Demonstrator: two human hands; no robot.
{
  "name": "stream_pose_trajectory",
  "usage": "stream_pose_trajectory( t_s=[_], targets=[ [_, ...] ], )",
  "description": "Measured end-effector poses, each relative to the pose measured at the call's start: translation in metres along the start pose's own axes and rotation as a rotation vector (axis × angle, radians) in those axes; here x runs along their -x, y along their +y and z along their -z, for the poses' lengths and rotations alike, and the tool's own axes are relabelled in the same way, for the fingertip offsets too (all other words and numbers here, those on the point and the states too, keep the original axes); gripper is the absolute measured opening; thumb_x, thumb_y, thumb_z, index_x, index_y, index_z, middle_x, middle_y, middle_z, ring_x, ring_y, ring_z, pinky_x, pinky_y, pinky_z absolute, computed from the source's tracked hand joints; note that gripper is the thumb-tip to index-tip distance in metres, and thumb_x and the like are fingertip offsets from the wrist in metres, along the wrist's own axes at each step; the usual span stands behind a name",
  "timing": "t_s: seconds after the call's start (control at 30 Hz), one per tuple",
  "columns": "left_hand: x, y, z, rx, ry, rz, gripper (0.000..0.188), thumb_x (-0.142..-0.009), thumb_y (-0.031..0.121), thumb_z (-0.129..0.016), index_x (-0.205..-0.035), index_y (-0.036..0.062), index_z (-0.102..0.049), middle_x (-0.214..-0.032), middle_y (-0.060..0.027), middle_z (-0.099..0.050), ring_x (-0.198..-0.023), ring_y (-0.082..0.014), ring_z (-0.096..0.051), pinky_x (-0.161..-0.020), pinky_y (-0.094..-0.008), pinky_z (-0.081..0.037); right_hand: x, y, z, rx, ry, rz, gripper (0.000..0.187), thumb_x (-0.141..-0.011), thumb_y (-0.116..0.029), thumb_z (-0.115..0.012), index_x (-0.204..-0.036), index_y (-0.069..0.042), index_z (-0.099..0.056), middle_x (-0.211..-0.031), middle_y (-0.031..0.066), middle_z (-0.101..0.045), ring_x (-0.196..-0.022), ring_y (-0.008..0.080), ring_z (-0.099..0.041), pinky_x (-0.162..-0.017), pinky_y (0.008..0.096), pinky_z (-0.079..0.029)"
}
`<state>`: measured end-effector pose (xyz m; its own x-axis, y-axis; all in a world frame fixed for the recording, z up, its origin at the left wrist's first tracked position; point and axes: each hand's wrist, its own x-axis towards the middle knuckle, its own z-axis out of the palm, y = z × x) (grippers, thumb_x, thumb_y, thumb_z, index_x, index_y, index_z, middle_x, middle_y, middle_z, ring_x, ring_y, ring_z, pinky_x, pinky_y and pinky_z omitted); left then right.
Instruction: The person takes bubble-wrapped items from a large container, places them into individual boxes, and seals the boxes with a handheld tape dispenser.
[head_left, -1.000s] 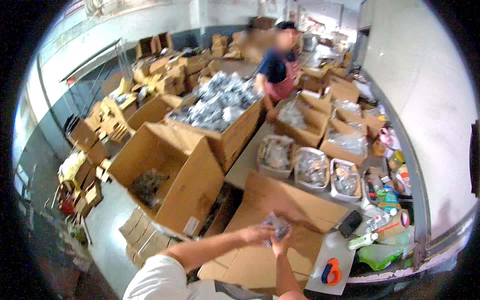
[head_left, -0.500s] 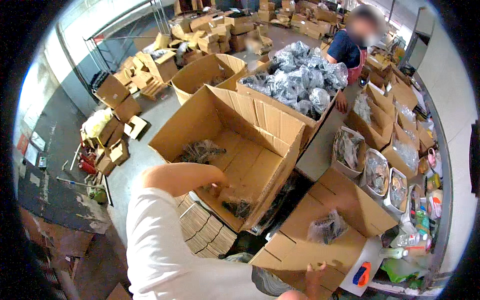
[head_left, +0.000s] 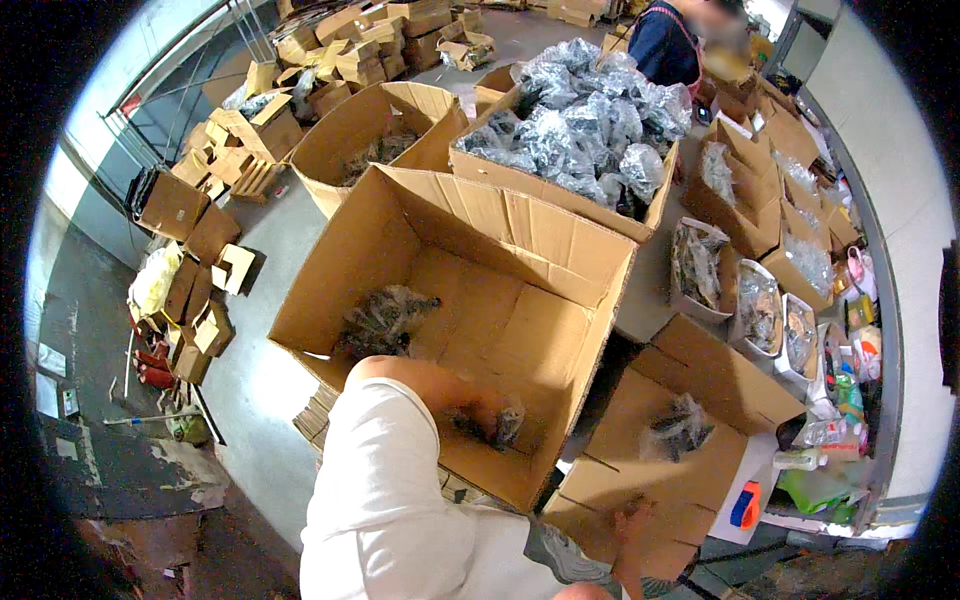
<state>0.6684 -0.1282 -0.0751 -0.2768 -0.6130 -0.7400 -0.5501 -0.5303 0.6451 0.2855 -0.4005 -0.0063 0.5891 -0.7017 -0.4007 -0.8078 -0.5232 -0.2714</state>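
My left hand (head_left: 484, 402) reaches down inside the large open carton (head_left: 455, 190). Its fingers close on a dark item in clear plastic (head_left: 508, 422) near the carton's near right corner; the fingertips are partly hidden. A bigger bundle of dark items in plastic (head_left: 385, 318) lies in the same carton, toward its left side. To the right stands a smaller open carton (head_left: 725, 375) holding one dark item in a clear bag (head_left: 682, 428). My right hand (head_left: 632, 522) rests at that carton's near side, shadowed, with its fingers stretched out and nothing visible in them.
Behind the large carton, a box (head_left: 560, 190) is heaped with plastic-wrapped items, and a round-sided carton (head_left: 320, 145) stands left of it. A person (head_left: 662, 45) is at the far right. Small boxes of bagged goods (head_left: 700, 265) line the right side. An orange-and-blue object (head_left: 745, 505) lies near the smaller carton.
My left hand has moved right and down inside the large carton, onto the dark plastic-wrapped item. My right hand stays by the smaller carton. The view has shifted, and the person is leaning differently.
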Motion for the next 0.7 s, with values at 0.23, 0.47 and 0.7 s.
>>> stream_pose_trajectory(
  t_s=[0.23, 0.47, 0.7],
  targets=[
    [0.071, -0.138, 0.01, -0.316, 0.589, 0.52, 0.051, -0.061, 0.026, -0.077, -0.104, 0.0032, -0.059, -0.105, -0.0115, -0.06, -0.091, -0.0252, -0.058, -0.07, -0.0415, -0.049, -0.021, 0.056, -0.064, 0.051, 0.226, 0.042, 0.08, -0.065, -0.025, -0.072, -0.132, -0.003, -0.033, -0.135, 0.0252, -0.034, -0.131, 0.042, -0.022, -0.106, 0.0479, -0.023],
    [0.163, -0.192, 0.079, -0.167, 0.48, 0.685, 0.051, -0.072, 0.032, -0.069, -0.113, 0.0054, -0.056, -0.111, -0.0139, -0.058, -0.097, -0.0265, -0.057, -0.08, -0.0436, -0.048, -0.001, -0.017, -0.015, 0.286, 0.112, -0.092, 0.075, -0.068, -0.029, -0.069, -0.13, -0.003, -0.035, -0.139, 0.0277, -0.025, -0.129, 0.0416, -0.023, -0.106, 0.0471, -0.023],
    [0.142, -0.195, 0.097, -0.425, 0.248, 0.474, 0.059, -0.073, 0.041, -0.066, -0.119, 0.0073, -0.052, -0.12, -0.0119, -0.053, -0.104, -0.0274, -0.054, -0.085, -0.0437, -0.046, 0.001, -0.009, -0.007, 0.093, 0.132, -0.194, 0.073, -0.066, -0.031, -0.07, -0.124, 0.0, -0.04, -0.136, 0.0299, -0.027, -0.126, 0.0432, -0.026, -0.106, 0.0476, -0.022]
  ],
)
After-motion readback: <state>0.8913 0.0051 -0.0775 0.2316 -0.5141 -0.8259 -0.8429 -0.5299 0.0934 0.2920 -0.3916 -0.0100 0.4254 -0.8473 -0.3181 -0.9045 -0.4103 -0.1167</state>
